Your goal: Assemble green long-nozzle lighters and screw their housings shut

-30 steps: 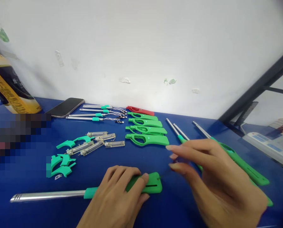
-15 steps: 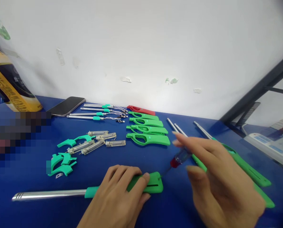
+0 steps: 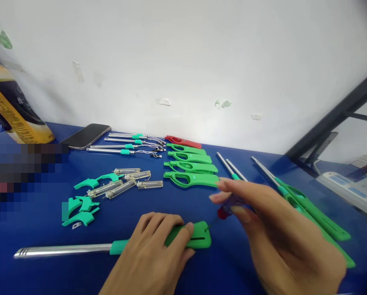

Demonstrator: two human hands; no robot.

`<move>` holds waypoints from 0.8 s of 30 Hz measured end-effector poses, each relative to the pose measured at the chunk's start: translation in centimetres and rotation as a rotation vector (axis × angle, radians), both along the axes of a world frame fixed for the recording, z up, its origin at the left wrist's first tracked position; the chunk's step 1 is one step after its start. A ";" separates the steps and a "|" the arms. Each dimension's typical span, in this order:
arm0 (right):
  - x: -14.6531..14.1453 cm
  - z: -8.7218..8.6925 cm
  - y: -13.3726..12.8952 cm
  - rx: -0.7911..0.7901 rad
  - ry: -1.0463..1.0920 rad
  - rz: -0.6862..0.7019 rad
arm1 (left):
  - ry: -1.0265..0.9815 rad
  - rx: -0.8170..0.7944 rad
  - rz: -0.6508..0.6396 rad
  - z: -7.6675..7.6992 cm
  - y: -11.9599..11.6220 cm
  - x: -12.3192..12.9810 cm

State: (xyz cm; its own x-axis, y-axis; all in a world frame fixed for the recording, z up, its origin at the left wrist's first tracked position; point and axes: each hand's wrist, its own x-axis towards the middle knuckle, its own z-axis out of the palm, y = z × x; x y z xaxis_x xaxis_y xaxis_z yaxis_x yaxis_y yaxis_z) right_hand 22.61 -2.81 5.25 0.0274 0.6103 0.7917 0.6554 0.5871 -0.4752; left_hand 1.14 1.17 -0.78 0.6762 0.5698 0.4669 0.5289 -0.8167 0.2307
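Observation:
A long-necked gas lighter lies across the front of the table, its silver tube to the left and its green handle to the right. My left hand is wrapped over the handle, pressing it to the table. In my right hand is a small screwdriver with a clear and red grip, pinched between thumb and fingers. Its thin shaft slants down to a hole near the handle's end; the tip is blurred there. Green trigger pieces and clear fuel tanks lie beyond my left hand.
Behind are metal tubes with wires, green handle shells, a red shell and a phone. More lighters lie at the right. A yellow bottle stands at the far left, against a white wall.
My right thumb has closed in on the screwdriver's grip, and the fingers have shifted slightly left and down. My left hand and the lighter have stayed put.

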 end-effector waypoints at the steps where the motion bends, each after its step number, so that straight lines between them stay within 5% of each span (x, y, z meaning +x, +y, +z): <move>1: 0.0 0.0 0.0 0.013 0.017 0.014 | 0.005 0.000 -0.004 0.0 0.0 0.0; 11: 0.3 -0.6 0.2 -0.009 0.042 0.074 | 0.006 -0.011 -0.005 -0.1 0.0 -0.1; 24: 0.0 -0.3 0.3 0.036 0.001 -0.037 | 0.008 0.007 0.008 -0.1 0.0 0.2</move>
State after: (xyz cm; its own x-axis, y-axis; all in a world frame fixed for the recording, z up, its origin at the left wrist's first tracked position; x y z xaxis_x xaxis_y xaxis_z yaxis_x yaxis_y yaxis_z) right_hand 22.58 -2.49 4.95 0.0498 0.5799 0.8131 0.6764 0.5795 -0.4547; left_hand 1.33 1.15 -0.84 0.6755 0.5720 0.4653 0.5374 -0.8140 0.2204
